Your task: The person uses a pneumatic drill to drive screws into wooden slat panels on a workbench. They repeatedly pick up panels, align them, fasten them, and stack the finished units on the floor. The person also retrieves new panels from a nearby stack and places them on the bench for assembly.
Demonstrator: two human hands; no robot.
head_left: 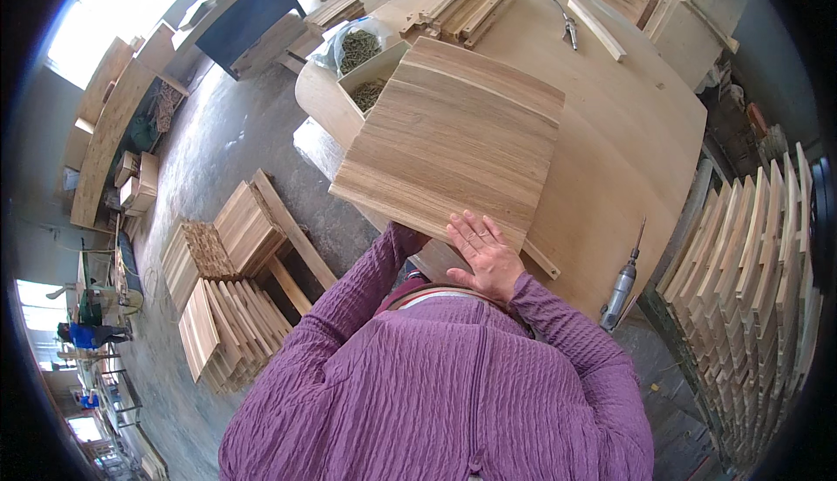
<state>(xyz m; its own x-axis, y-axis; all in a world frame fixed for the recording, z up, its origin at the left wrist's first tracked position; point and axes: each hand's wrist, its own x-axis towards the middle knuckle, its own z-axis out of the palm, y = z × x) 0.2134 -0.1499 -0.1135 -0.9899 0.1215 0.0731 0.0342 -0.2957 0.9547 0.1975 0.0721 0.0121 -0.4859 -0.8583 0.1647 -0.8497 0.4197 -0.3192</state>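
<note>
Steadying the wooden panel [462,141] seems the step in hand: the right hand [486,259] lies open and flat on its near edge, fingers angled forward and left, while the left hand [408,238] is tucked at the same edge, mostly hidden, its grip impossible to tell. Any next shift would likely call for both hands together, keeping the panel supported over the table [628,150], clear of the pale box [382,64] beyond
</note>
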